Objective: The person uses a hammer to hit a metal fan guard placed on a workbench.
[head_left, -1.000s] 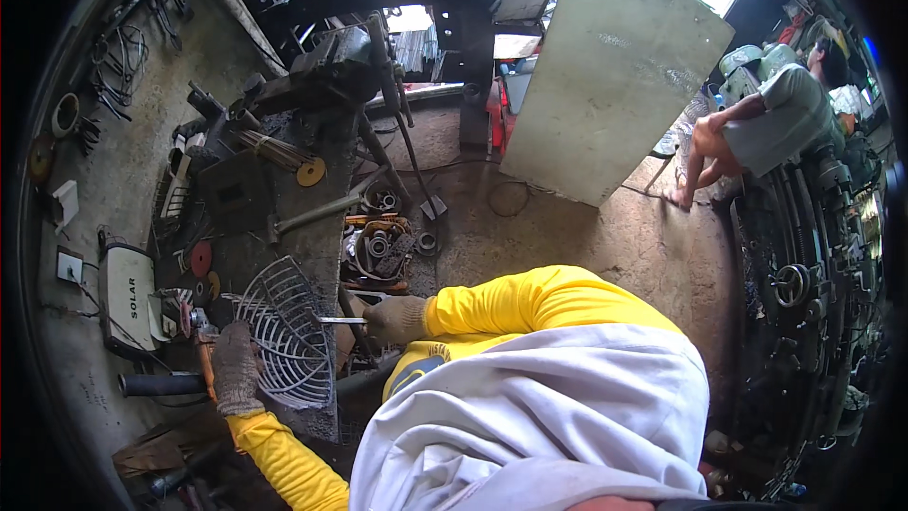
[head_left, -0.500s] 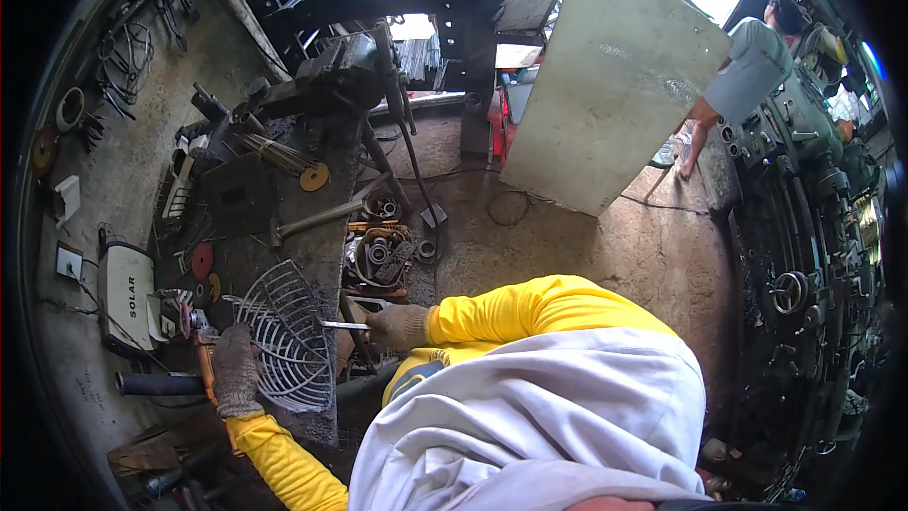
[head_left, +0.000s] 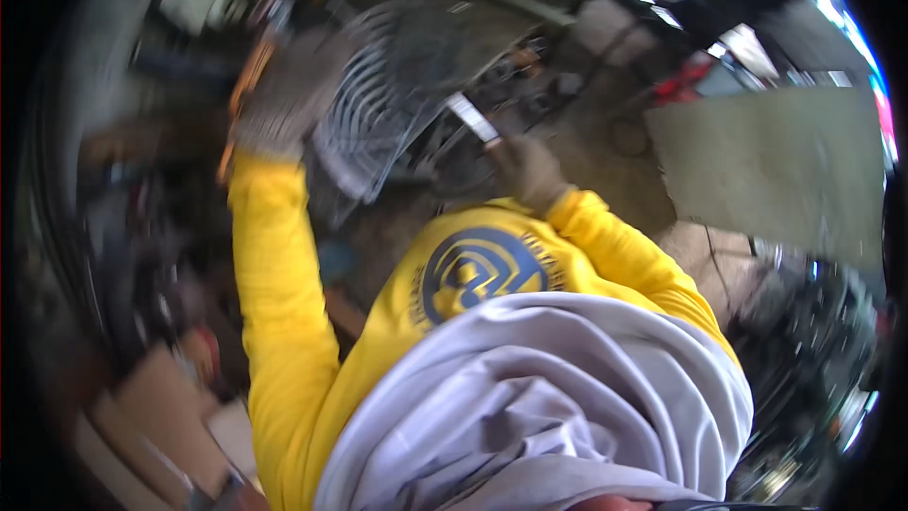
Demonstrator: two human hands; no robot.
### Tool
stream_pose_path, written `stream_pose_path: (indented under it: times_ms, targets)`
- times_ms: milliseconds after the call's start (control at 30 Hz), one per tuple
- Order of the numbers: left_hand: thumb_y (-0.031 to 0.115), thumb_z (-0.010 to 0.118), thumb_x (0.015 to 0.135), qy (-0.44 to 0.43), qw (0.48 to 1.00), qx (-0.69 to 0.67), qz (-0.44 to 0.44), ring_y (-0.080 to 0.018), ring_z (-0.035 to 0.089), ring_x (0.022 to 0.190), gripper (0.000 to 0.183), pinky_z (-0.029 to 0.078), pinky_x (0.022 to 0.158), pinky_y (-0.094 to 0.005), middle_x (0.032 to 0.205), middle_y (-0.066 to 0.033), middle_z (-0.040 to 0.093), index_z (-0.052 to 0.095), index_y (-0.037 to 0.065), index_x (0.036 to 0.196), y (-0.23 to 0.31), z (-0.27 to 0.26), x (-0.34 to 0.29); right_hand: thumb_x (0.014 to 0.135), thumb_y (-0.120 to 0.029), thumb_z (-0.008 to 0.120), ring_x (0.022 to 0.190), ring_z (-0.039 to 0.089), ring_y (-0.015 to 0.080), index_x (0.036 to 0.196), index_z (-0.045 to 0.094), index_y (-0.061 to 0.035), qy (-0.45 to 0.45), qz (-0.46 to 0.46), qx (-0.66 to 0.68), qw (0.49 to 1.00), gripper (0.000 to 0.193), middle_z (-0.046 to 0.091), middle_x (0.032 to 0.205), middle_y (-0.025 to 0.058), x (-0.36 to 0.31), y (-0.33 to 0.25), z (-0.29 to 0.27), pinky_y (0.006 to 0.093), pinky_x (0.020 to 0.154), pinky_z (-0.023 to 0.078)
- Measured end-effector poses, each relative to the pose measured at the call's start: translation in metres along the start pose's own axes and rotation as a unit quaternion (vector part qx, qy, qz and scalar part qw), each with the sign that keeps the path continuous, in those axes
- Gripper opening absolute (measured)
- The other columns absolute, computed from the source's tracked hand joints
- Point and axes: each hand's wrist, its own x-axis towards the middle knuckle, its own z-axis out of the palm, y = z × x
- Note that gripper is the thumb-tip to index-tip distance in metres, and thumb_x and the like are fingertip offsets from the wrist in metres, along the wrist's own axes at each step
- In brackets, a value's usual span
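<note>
Right of a curved grey wire grille, the right brown-gloved hand grips a flat silver metal strip; left of it, the left brown-gloved hand blurs, hold unclear. Bracing the grille should help.

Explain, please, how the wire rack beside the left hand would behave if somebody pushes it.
The wire rack would probably be stiff, since its bars look metallic. It may be light for its size, with gaps between bars. Its curved shape might let it rock.

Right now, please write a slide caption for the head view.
Gloved left hand beside a wire grille; right hand holding a pale strip.
</note>
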Motion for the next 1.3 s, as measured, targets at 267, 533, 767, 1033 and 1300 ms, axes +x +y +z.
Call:
stream_pose_path:
  times_ms: [267, 533, 767, 1033, 1300]
  targets:
    - [0.017, 0.054, 0.095, -0.100, 0.948, -0.098, -0.287, -0.0308, 0.065, 0.109, 0.026, 0.051, 0.092, -0.0401, 0.111, -0.0160, 0.069, 0.067, 0.003, 0.113, 0.037, -0.031, 0.023, 0.104, -0.035, 0.051, 0.074, 0.067, 0.0319, 0.106, 0.067, -0.0014, -0.012, 0.027, 0.073, 0.997, 0.037, 0.069, 0.082, 0.0184, -0.002, -0.003, -0.003, 0.0391, 0.069, 0.050]
    - [0.013, 0.056, 0.092, -0.068, 0.992, 0.041, -0.103, -0.0314, 0.067, 0.103, 0.027, 0.052, 0.091, -0.0407, 0.108, -0.0150, 0.069, 0.065, 0.002, 0.115, 0.021, -0.022, 0.014, 0.102, -0.036, 0.052, 0.082, 0.067, 0.0407, 0.100, 0.064, -0.0055, 0.021, -0.025, -0.066, 0.997, 0.033, 0.065, 0.079, 0.0214, -0.004, -0.009, 0.000, 0.0436, 0.071, 0.049]
    - [0.009, 0.056, 0.090, -0.128, 0.980, 0.080, -0.132, -0.0280, 0.065, 0.107, 0.029, 0.051, 0.096, -0.0395, 0.109, -0.0123, 0.069, 0.065, 0.004, 0.117, 0.025, -0.035, 0.012, 0.103, -0.036, 0.051, 0.085, 0.066, 0.0430, 0.098, 0.062, -0.0054, -0.008, 0.006, -0.005, 1.000, 0.033, 0.066, 0.085, 0.0214, 0.002, -0.010, 0.002, 0.0464, 0.075, 0.049]
    - [0.008, 0.057, 0.089, -0.082, 0.989, 0.092, -0.086, -0.0285, 0.065, 0.109, 0.029, 0.051, 0.098, -0.0401, 0.111, -0.0124, 0.069, 0.065, 0.005, 0.117, 0.016, -0.014, 0.013, 0.100, -0.030, 0.055, 0.086, 0.066, 0.0457, 0.103, 0.062, -0.0047, 0.016, 0.046, -0.051, 0.998, 0.026, 0.066, 0.086, 0.0246, 0.008, -0.010, 0.007, 0.0482, 0.074, 0.050]
    - [0.009, 0.055, 0.091, -0.067, 0.989, 0.110, -0.070, -0.0303, 0.065, 0.108, 0.028, 0.052, 0.097, -0.0403, 0.112, -0.0121, 0.068, 0.065, 0.005, 0.117, 0.015, -0.006, 0.018, 0.101, -0.033, 0.055, 0.079, 0.066, 0.0446, 0.102, 0.063, -0.0075, 0.061, 0.027, -0.079, 0.995, 0.026, 0.065, 0.081, 0.0225, 0.010, 0.004, 0.011, 0.0464, 0.069, 0.050]
